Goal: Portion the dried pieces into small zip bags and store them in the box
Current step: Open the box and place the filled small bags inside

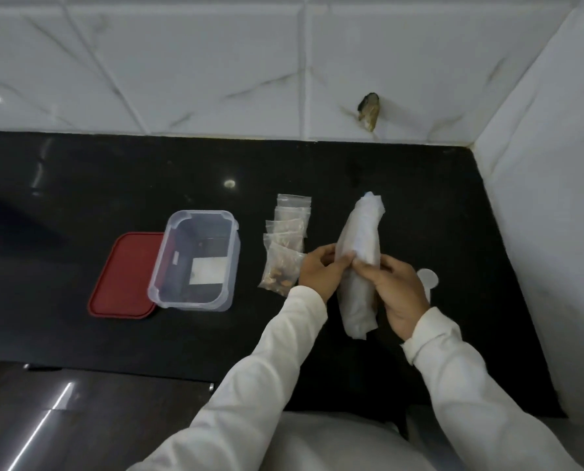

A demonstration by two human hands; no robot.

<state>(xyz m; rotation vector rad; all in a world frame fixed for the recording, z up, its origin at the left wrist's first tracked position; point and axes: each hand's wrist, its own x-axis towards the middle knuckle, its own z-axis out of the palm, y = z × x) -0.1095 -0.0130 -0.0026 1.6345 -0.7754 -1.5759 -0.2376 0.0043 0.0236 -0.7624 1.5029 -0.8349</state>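
**Friend:** What is in your hands?

**Me:** A long white roll. My left hand and my right hand both hold it by its middle, just above the tabletop. My fingers are curled round it and pinch its wrap. The two hands almost touch. I cannot see what is inside.

**Friend:** What should you do with it?

**Me:** I think it holds the dried pieces, and I am working at the wrap. To do it well, I should keep the roll low over the tabletop. One hand should hold it steady while the other pinches only the loose flap and turns it slowly. Then nothing should spill.

**Friend:** Which way does the roll point?

**Me:** Its far tip points to twelve o'clock, a bit toward one. Its near end sticks out below my hands at six o'clock.

**Friend:** And the little bags?

**Me:** The small zip bags lie in a row at ten o'clock from my left hand, each partly over the next. The nearest one is just beside my knuckles. They have brown bits in them.

**Friend:** And the box?

**Me:** The box sits at nine o'clock, well apart from my hands. It is open, and I see no bags in it. Its red lid lies at its left side. A round white thing peeks out at two o'clock from my right hand.
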